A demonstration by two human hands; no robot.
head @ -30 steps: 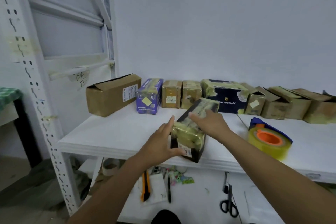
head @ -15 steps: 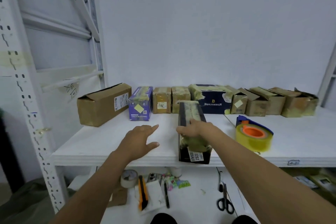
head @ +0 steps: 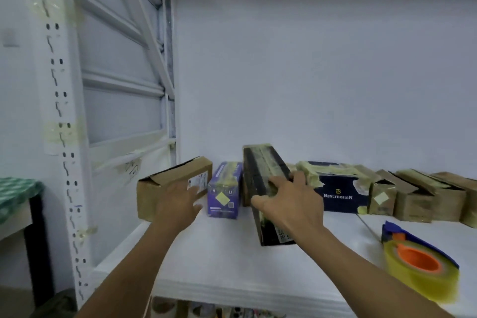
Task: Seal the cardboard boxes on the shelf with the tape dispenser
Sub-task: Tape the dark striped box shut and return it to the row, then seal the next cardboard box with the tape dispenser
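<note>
Nearest you, at the right front of the shelf (head: 232, 279), the tape dispenser (head: 420, 270) lies untouched, well apart from both hands; you are handling boxes here, not taping. Your right hand (head: 289, 204) grips the black box (head: 260, 170), fingers (head: 296, 181) curled over its tape-covered top and thumb on the near side, probably to steer it towards the back row. Your left hand (head: 178, 201) holds nothing, its fingers loosely spread in front of the brown box (head: 165, 183); I cannot tell whether they touch it. That box's end flap stands ajar, so I judge it unsealed. Behind, the purple box (head: 224, 191) and navy box (head: 338, 193) carry tape, and the tan boxes (head: 413, 199) show raised flaps. All contents are hidden.
</note>
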